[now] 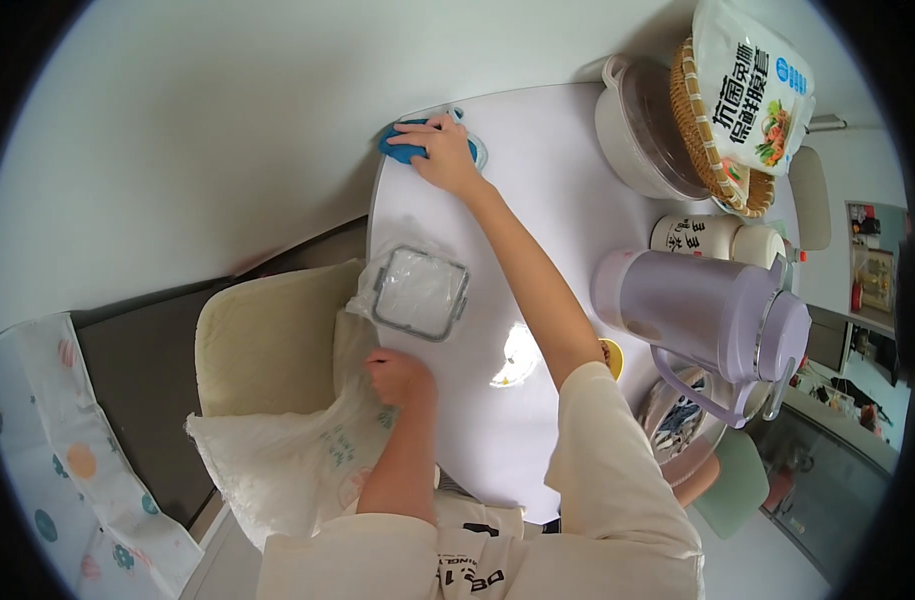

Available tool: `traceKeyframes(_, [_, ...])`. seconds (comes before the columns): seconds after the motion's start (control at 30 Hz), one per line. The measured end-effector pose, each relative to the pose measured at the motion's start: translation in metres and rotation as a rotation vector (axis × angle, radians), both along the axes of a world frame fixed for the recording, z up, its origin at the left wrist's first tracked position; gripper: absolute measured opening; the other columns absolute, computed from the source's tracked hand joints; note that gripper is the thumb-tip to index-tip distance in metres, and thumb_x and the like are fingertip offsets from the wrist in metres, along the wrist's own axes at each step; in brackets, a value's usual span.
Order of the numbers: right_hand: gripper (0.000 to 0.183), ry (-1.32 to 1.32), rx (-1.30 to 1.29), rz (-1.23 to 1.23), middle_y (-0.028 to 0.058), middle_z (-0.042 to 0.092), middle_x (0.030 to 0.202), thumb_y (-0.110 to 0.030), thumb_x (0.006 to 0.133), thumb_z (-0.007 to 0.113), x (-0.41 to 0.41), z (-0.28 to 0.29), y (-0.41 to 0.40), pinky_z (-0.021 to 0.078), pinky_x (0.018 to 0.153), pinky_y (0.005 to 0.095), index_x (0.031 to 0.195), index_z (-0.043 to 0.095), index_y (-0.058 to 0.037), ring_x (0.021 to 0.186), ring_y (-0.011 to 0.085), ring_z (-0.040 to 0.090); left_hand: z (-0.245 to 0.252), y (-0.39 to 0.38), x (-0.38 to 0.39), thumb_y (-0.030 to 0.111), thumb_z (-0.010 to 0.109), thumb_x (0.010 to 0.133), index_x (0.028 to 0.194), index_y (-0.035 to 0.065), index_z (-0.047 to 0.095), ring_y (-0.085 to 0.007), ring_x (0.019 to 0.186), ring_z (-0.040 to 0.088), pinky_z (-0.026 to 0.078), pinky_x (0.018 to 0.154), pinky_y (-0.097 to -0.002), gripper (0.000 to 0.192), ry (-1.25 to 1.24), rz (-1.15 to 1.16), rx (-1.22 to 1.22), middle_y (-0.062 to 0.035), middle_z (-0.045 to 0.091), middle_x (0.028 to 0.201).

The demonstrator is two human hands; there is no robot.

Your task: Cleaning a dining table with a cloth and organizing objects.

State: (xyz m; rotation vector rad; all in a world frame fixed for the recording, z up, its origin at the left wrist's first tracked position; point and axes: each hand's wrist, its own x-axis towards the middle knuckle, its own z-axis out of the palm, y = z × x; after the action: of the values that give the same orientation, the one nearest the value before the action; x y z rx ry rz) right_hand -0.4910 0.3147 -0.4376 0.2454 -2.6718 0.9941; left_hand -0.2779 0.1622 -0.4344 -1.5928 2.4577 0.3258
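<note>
My right hand presses with spread fingers on a blue cloth at the far left edge of the white table. A pale round rim with a small loop shows beside the cloth; what it belongs to is mostly hidden. My left hand is curled into a fist at the table's near left edge, close to a white sack; I see nothing inside the fist. Between the hands lies a clear square food container or lid with a grey clip rim, with thin clear plastic around it.
Right of my right arm stand a lilac thermal jug, a white jar, a lidded white pot and a wicker basket holding a printed packet. A cream chair meets the table's left edge. A wall borders the far side.
</note>
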Motion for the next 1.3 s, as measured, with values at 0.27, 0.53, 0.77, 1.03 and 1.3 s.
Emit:
traceKeyframes(0.27, [0.046,-0.188,-0.14,0.251,-0.0084,0.056,0.107,0.006,0.052,0.052,0.093,0.003,0.003,0.029,0.075,0.0314,0.088,0.065,-0.0195,0.083,0.0188,0.037,-0.003,-0.005,0.0,0.027,0.026,0.084,0.067,0.0029,0.055,-0.0363,0.062,0.055,0.044,0.056,-0.047,0.042,0.024,0.033,0.005,-0.017,0.059,0.068])
traceKeyframes(0.53, [0.046,-0.276,-0.124,0.13,-0.0083,0.055,0.108,0.009,0.05,0.051,0.181,0.015,0.007,0.0291,0.077,0.0308,0.088,0.065,-0.0135,0.083,0.0194,0.041,-0.023,-0.011,0.016,0.028,0.029,0.085,0.065,0.0037,0.053,-0.0348,0.057,0.055,0.045,0.052,-0.0439,0.039,0.107,-0.208,-0.1,-0.0156,0.058,0.062])
traceKeyframes(0.77, [0.046,-0.334,-0.038,0.114,-0.0059,0.053,0.112,0.007,0.051,0.056,0.215,0.032,0.006,0.0334,0.077,0.0333,0.091,0.063,-0.0133,0.087,0.0218,0.043,0.002,-0.008,0.005,0.037,0.045,0.074,0.082,0.0044,0.051,-0.0324,0.076,0.056,0.044,0.065,-0.0421,0.034,0.036,-0.086,0.158,-0.0146,0.058,0.081])
traceKeyframes(1.03, [0.044,-0.01,0.173,-0.205,0.001,0.05,0.115,0.0,0.061,0.058,0.075,0.006,0.021,0.0287,0.086,0.0402,0.101,0.057,-0.0162,0.103,0.0275,0.041,0.002,-0.006,0.007,0.028,0.03,0.084,0.07,0.0037,0.051,-0.0341,0.063,0.055,0.044,0.057,-0.0425,0.035,0.128,-0.062,0.053,-0.0147,0.059,0.069])
traceKeyframes(1.3, [0.044,0.062,-0.011,0.162,0.0083,0.044,0.119,-0.005,0.061,0.058,0.093,0.0,0.002,0.0287,0.09,0.0437,0.104,0.055,-0.0121,0.114,0.028,0.035,-0.001,-0.009,0.007,0.03,0.03,0.085,0.075,0.0046,0.049,-0.0336,0.065,0.056,0.044,0.057,-0.0428,0.033,0.068,-0.122,0.041,-0.0149,0.059,0.071])
